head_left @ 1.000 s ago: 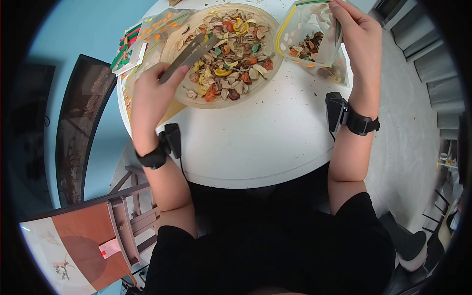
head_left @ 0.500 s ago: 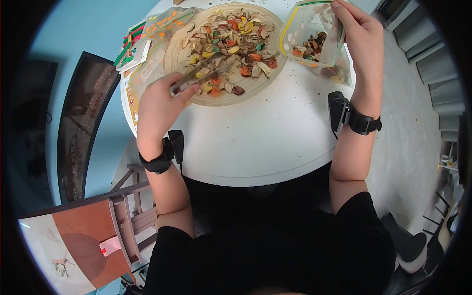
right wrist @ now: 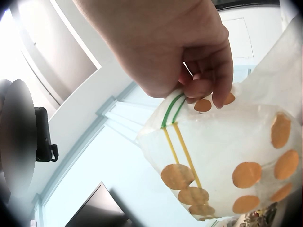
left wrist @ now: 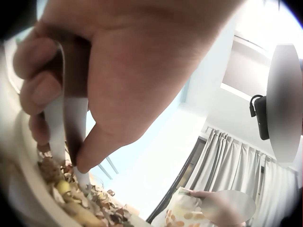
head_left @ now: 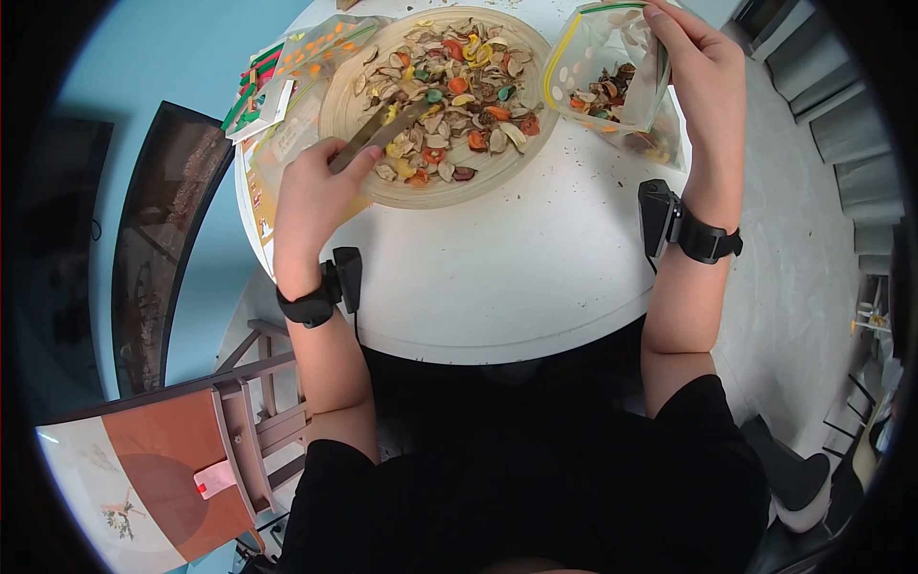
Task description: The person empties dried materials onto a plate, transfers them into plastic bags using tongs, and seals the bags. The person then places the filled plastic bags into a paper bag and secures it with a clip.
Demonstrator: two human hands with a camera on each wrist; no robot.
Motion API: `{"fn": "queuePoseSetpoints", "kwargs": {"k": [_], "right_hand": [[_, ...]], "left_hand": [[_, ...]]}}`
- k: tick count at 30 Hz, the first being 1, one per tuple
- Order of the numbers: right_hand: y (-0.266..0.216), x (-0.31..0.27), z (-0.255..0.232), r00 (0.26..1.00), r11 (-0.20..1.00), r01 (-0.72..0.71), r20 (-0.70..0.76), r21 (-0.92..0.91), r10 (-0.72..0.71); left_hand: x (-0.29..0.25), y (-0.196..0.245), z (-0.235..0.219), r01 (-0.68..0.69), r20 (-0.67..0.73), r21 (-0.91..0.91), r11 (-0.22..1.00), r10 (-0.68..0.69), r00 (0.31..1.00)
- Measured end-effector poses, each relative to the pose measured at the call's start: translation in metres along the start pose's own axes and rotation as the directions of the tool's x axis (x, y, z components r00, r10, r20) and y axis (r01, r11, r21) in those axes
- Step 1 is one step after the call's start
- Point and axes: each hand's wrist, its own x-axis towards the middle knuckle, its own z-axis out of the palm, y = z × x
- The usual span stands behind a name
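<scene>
My left hand grips metal tongs, their tips down among the dried petals and slices on a round wooden plate. In the left wrist view the left hand has fingers and thumb on either side of the tongs, above the petals. My right hand pinches the top edge of a clear zip bag, which stands open with some petals inside. The right wrist view shows the right hand pinching the bag by its green and yellow zip.
Left of the plate lie an orange-dotted bag and a white box with red and green pieces. Crumbs are scattered on the white table between plate and bag. A chair stands at the lower left.
The left hand has moved slightly right and toward me, and the tongs went lower into the petals, shifting some. The right hand holds the bag nearly where it was.
</scene>
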Motion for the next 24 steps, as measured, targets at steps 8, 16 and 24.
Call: {"fn": "queuePoseSetpoints", "kwargs": {"k": [8, 16, 24], "right_hand": [[0.005, 0.002, 0.003, 1.000, 1.000, -0.003, 0.020, 0.014, 0.002], [0.002, 0.001, 0.008, 0.996, 0.996, -0.086, 0.013, -0.002, 0.086], [0.003, -0.001, 0.013, 0.992, 0.992, -0.124, 0.033, 0.023, 0.123]], "left_hand": [[-0.002, 0.009, 0.018, -0.127, -0.072, 0.085, 0.988, 0.133, 0.989], [0.000, 0.007, 0.015, -0.158, -0.083, 0.045, 0.986, 0.162, 0.983], [-0.009, 0.020, 0.001, -0.214, -0.120, -0.137, 0.967, 0.199, 0.973]]}}
